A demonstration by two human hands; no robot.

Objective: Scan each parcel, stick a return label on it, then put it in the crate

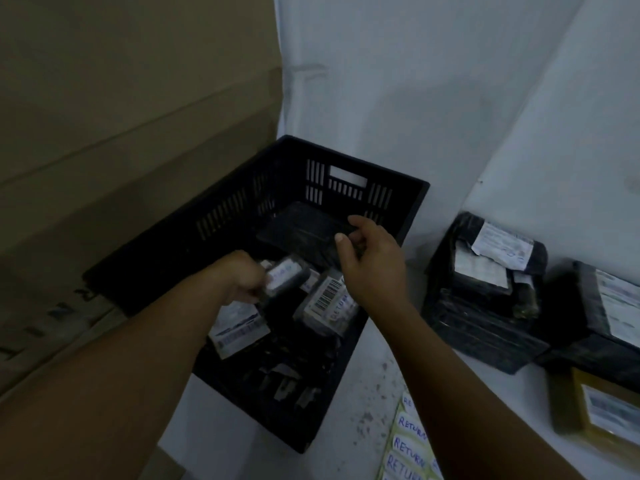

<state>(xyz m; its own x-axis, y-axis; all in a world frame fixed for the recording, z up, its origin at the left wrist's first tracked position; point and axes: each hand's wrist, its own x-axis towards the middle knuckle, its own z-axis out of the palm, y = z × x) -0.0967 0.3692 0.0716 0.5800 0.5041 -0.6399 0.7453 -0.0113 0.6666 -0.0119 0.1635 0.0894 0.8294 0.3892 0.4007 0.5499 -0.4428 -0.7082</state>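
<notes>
Forearms fill my view; my left hand (242, 278) clamps a small labelled parcel (285, 275) inside the crate (346, 157). Set it flat (beside two labelled parcels below). My right hand (374, 268) pinches a flat black parcel (301, 230); about four parcels wait rightward.

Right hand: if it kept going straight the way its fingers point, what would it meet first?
Probably the flat black parcel lying in the crate. The right hand points up and left, and its fingers appear already at that parcel's near edge, though depth is unclear.
</notes>
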